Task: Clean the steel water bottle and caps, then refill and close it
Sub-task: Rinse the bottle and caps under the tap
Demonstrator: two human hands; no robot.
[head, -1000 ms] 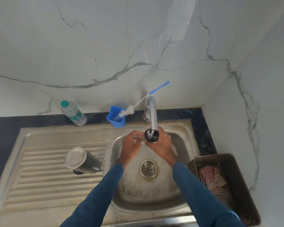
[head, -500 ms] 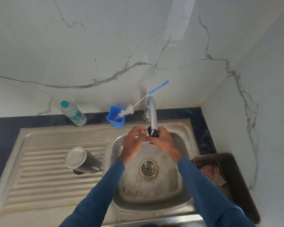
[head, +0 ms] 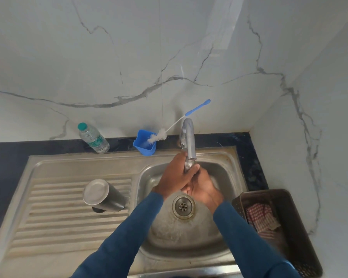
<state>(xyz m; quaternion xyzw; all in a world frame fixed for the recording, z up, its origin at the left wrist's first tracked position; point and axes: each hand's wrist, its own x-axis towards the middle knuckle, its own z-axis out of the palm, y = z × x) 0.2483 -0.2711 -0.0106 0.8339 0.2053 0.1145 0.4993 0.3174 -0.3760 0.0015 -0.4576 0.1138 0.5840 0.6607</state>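
**Sink** [head: 78, 163]: steel. One rounded basin sits under the tap [head: 189, 137], with a ribbed drainboard to the tap's left. The basin holds running water over a round perforated drain [head: 183, 206].

**Basket** [head: 298, 227]: brown perforated plastic, rectangular, to the right of the tap and nearer the viewer. It holds a folded red-checked cloth [head: 259, 217].

**Bottle** [head: 105, 195]: on the drainboard left of the tap, mouth down. Dark cylindrical body with a round matte steel base facing up. Neither hand touches it.

**Plastic bottle** [head: 92, 138]: clear, with a green top, upright by the wall well left of the tap.

**Cup** [head: 144, 146]: blue and squarish, just left of the tap. It holds a brush [head: 159, 136], white bristles in the cup and blue handle slanting up behind the tap.

**Cap** [head: 188, 165]: directly under the spout. Only a wet grey rounded part shows.

**Left hand** [head: 173, 179]: fingers curled tightly round the cap.

**Right hand** [head: 205, 189]: under the left hand and touching it. Its fingers are hidden, so its hold cannot be told.

**Change:** half a second ago the fingertips met at the spout with the black cap showing between them. Now the left hand lies across the right and covers it. The bottle, cup and plastic bottle are unmoved.
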